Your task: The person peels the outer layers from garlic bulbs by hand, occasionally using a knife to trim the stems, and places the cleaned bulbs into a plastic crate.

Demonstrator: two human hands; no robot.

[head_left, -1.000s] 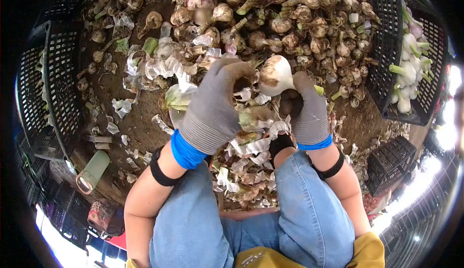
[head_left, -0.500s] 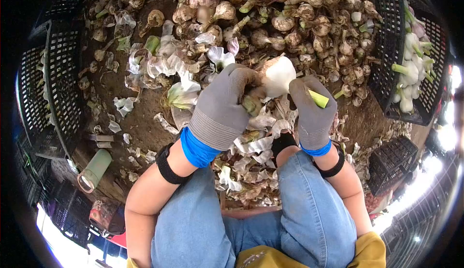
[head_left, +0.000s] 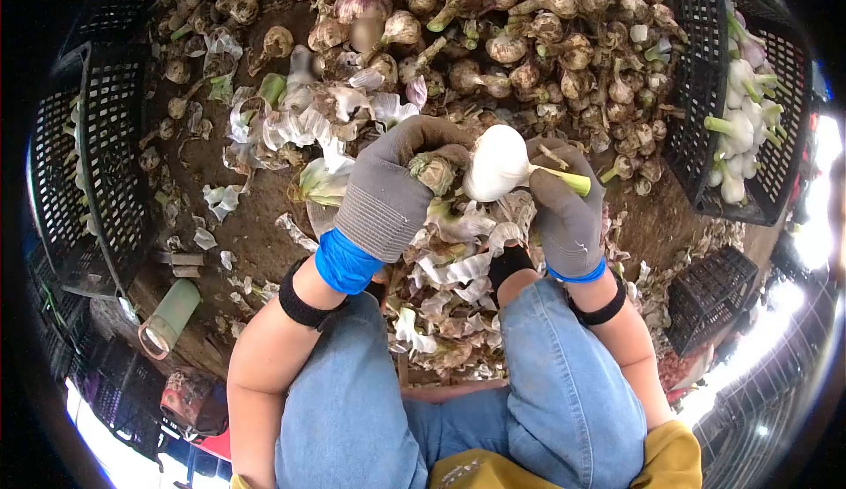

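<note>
A peeled white garlic bulb (head_left: 496,165) is held up in front of me, its short green stem (head_left: 564,180) pointing right. My right hand (head_left: 568,211), in a grey glove, is closed around the stem side of the bulb. A thin brown strip (head_left: 553,158) shows by its fingers. My left hand (head_left: 392,185), also gloved, is closed just left of the bulb on a bunched piece of brownish-green garlic skin (head_left: 433,173). Its fingertips are partly hidden behind the bulb and the skin. Loose peeled skins (head_left: 467,269) lie below, between my legs.
Unpeeled garlic bulbs (head_left: 564,57) are heaped ahead. A black crate (head_left: 692,101) at the right holds peeled white bulbs (head_left: 745,132). Another black crate (head_left: 115,154) stands left, with a green cylinder (head_left: 172,317) below it. A smaller dark crate (head_left: 712,298) sits lower right.
Brown skin that covered the bulb's left side is off, and the bulb shows all white. My left hand has shifted slightly left with the skin; the bulb has turned and dropped a little.
</note>
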